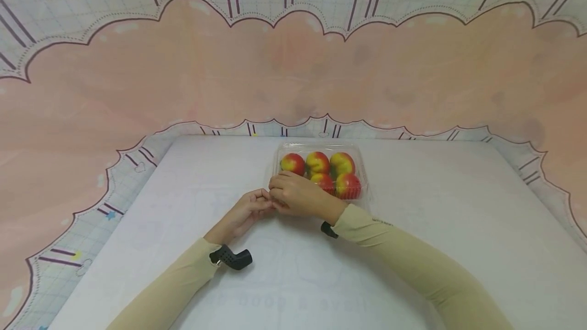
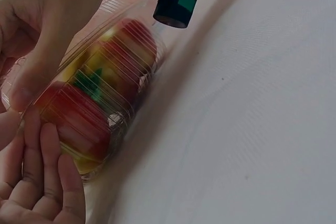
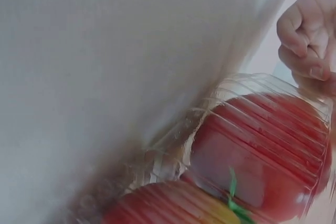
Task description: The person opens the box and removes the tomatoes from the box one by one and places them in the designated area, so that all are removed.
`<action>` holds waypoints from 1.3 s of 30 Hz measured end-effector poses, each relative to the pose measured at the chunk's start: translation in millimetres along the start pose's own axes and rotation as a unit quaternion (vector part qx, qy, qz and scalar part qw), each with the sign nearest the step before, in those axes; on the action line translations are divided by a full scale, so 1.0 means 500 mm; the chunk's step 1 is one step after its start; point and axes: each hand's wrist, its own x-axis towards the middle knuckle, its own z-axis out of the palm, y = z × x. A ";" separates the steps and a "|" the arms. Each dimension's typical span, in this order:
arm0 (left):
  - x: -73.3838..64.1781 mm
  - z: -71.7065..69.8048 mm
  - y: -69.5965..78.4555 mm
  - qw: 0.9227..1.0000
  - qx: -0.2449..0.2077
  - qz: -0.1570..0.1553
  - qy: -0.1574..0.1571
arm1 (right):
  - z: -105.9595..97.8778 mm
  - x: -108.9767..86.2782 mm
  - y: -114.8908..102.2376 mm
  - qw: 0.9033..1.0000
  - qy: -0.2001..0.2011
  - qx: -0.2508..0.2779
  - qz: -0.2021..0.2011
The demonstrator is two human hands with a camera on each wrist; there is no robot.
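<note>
A clear plastic fruit box (image 1: pixel 362 159) stands at the back middle of the table, its lid over several red-and-yellow fruits (image 1: pixel 341 164). My right hand (image 1: pixel 298 195) reaches across the front and grips the rim at the near left corner, covering part of the fruit. At that same corner my left hand (image 1: pixel 249 210) pinches the edge with thumb and fingertips, right against the right hand. In the left wrist view the right thumb (image 2: pixel 34 85) presses down beside the left fingertips. Ribbed plastic and red fruit (image 3: pixel 262 156) fill much of the right wrist view.
The box rests on a white-covered table (image 1: pixel 435 208). Behind and along the sides hangs a patterned cloth (image 1: pixel 293 75) with pink cloud shapes. Each wrist carries a black camera mount (image 1: pixel 234 257) below a beige sleeve (image 1: pixel 169 284).
</note>
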 end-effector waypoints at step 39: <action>0.011 0.013 -0.023 0.999 -0.001 0.021 0.026 | 0.000 -0.004 -0.021 0.999 0.011 -0.030 0.004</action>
